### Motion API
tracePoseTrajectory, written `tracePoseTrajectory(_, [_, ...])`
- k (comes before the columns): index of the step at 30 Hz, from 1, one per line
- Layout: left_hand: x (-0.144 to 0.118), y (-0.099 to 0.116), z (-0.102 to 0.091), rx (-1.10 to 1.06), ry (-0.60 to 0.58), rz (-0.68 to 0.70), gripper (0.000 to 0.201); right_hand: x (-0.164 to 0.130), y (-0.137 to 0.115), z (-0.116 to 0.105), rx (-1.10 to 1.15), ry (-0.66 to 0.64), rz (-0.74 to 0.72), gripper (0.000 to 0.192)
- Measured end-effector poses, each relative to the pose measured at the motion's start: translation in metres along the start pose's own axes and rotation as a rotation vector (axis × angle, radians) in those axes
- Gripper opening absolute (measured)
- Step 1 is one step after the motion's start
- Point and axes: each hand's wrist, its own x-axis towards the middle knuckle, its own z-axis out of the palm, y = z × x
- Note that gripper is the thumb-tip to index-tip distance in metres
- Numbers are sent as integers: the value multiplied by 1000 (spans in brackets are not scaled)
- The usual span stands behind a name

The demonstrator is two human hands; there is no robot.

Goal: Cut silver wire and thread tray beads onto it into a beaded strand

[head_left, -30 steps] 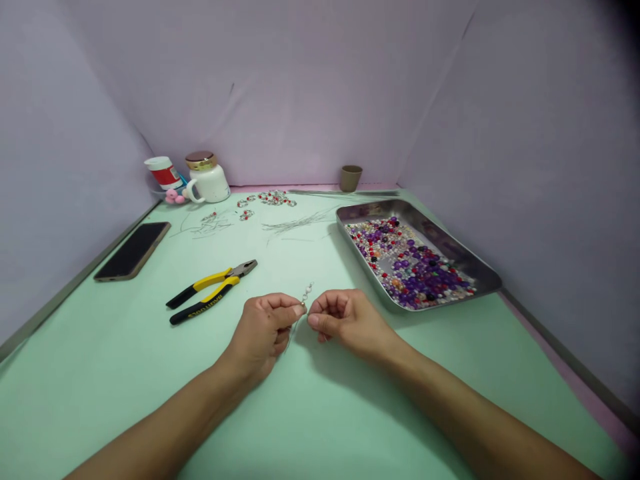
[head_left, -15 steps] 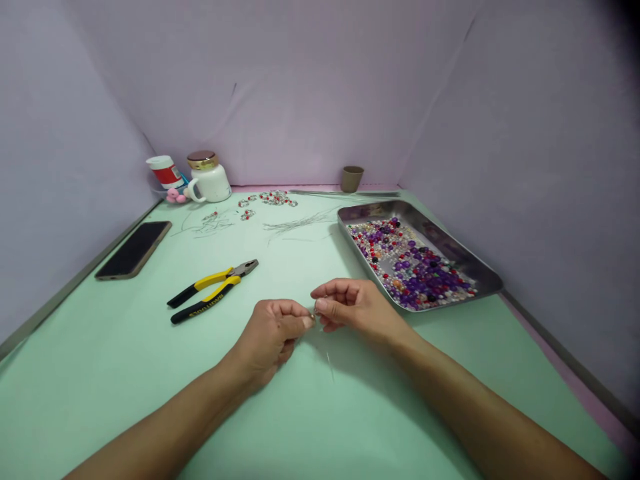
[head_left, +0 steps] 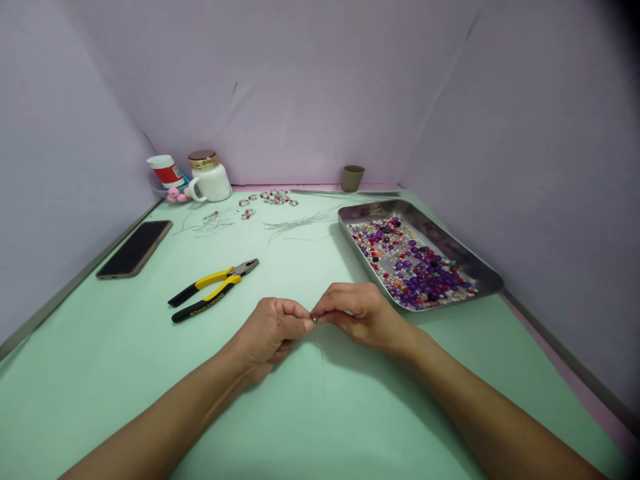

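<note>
The left hand (head_left: 273, 330) has its thumb and forefinger closed in a firm pinch, and between the tips sits a small metallic bead (head_left: 315, 320) – it is above the green table (head_left: 280, 427), just where the two hands meet. The right hand (head_left: 357, 313) narrows its thumb and forefinger to the other side of this bead, with almost no opening; whether they grip it or only touch it, I cannot tell. A thin wire (head_left: 323, 367) hangs at six o'clock from the bead (its upper end is hidden at the fingers).

Taking the bead as the clock's centre, combination pliers (head_left: 215, 291) with yellow-and-black handles lie between nine and ten o'clock, and a smartphone (head_left: 135, 249) farther, near ten. At two o'clock stands a metal tray (head_left: 480, 267) with mixed beads (head_left: 430, 270) – purple, red, white. A white mug (head_left: 213, 183) is at eleven.
</note>
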Motion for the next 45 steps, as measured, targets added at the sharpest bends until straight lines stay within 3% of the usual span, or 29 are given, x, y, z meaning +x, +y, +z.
tracePoseTrajectory(9, [-1, 1, 2, 153, 69, 115, 9, -2, 1, 3, -55, 9, -54, 12])
tracePoseTrajectory(18, [-4, 5, 2, 259, 76, 144, 8, -3, 1, 4, -90, 20, -134, 15])
tracePoseTrajectory(25, [-2, 1, 2, 268, 77, 143, 9, -7, 4, 5, -168, -33, -137, 19])
tracePoseTrajectory(34, [-6, 1, 7, 540, 143, 227, 14, -8, -4, 7, -318, -65, -75, 22])
tracePoseTrajectory(36, [-7, -2, 7, 716, 176, 358, 14, -7, -9, 8, -292, -52, 5, 19])
tracePoseTrajectory(39, [-8, -8, 5, 1050, 213, 694, 17, -3, -17, 10, -158, -18, 236, 15])
tracePoseTrajectory(42, [-7, -12, 2, 1307, 156, 916, 19, 2, -21, 12, 219, -55, 647, 14])
tracePoseTrajectory(45, [-7, -12, 1, 1363, 33, 975, 18, 6, -21, 11, 692, -126, 1019, 15])
